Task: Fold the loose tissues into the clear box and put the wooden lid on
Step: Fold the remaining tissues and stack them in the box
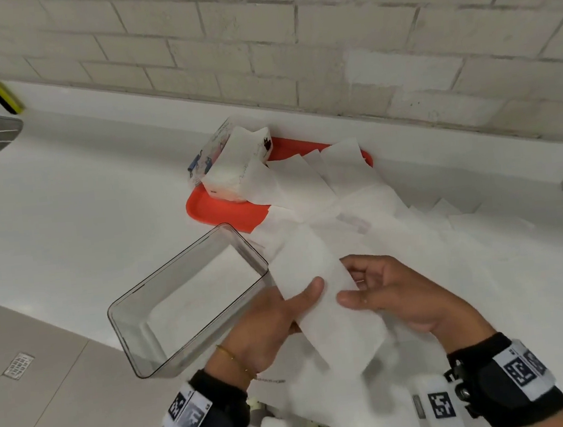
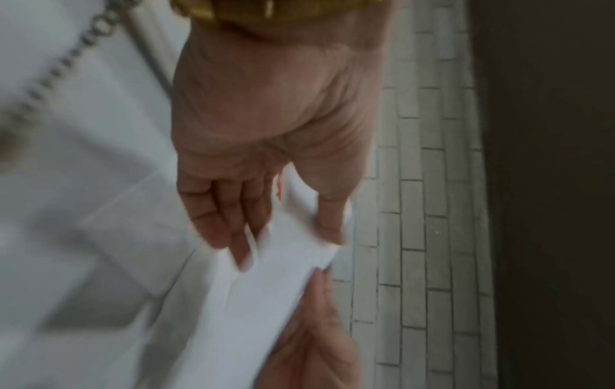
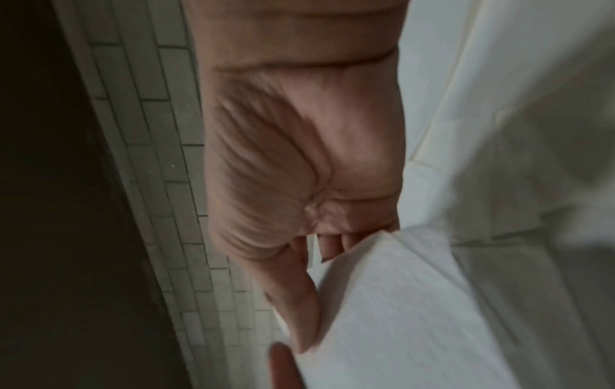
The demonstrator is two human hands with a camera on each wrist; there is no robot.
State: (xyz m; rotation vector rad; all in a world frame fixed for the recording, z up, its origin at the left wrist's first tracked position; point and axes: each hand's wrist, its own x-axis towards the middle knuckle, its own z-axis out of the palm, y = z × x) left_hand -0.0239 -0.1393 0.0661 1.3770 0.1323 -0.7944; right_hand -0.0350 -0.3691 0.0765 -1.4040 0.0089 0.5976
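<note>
Centrally, I am seeing my left hand [image 1: 266, 321] pinching a long white tissue [image 1: 319, 295]: its thumb [image 1: 309, 288] is lying on top of the sheet and its fingers are curling beneath, as the left wrist view [image 2: 266, 131] is confirming. My right hand [image 1: 394, 292] is gripping the same tissue at its opposite edge, with its thumb [image 1: 353, 300] pressing on the top of the sheet and the fingers bending behind it; the right wrist view [image 3: 299, 171] is showing that thumb lying along the sheet's edge. Both hands are holding the tissue just above the white surface [image 1: 82, 198], with its lower end blurring near the front edge.

Just left of the hands, the clear box [image 1: 131, 310] is standing upright on the surface, and I am seeing no tissue inside it. Behind and to the right of the hands, more loose tissues [image 1: 368, 205] are lying spread and overlapping across the surface and onto a red tray [image 1: 217, 209]. A paper tissue pack [image 1: 234, 162] is sitting on the far left part of that tray with one sheet trailing out. I am not seeing the wooden lid in any view. A pale brick wall [image 1: 291, 40] is running behind the surface.
</note>
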